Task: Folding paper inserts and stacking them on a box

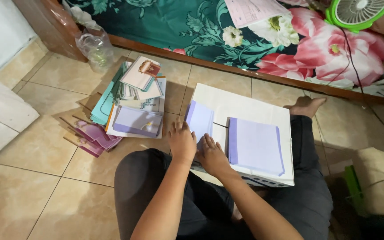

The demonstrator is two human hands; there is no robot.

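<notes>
Head view, looking down: a person sits cross-legged on a tiled floor [45, 146] with a white box [245, 106] resting across the lap and knees. Both hands lie at the box's near left corner, side by side and touching. The left hand [182, 141] is flat, palm down, fingers held together and pointing away from the body, their tips on the lower edge of a small lilac sheet [199, 119]. The right hand [211, 154] is also palm down with fingers close together, angled up and to the left, its fingertips on the same sheet's lower right corner (whether either hand pinches the paper cannot be told; they seem only to press on it).

That lilac sheet lies on the left part of the box top, its long axis running away from the person, tilted slightly to the right at the far end. A thin dark stick [220, 125] lies crosswise between it and a stack of lilac paper [255, 145] on the right half of the box, which is larger and squared with the box edge.

On the floor to the left sits a pile of cards and envelopes [134, 95], teal, white and lilac, with pink-purple pieces [95, 135] fanned beside it. A floral bedspread [290, 40] and a green fan [357, 12] lie beyond.
</notes>
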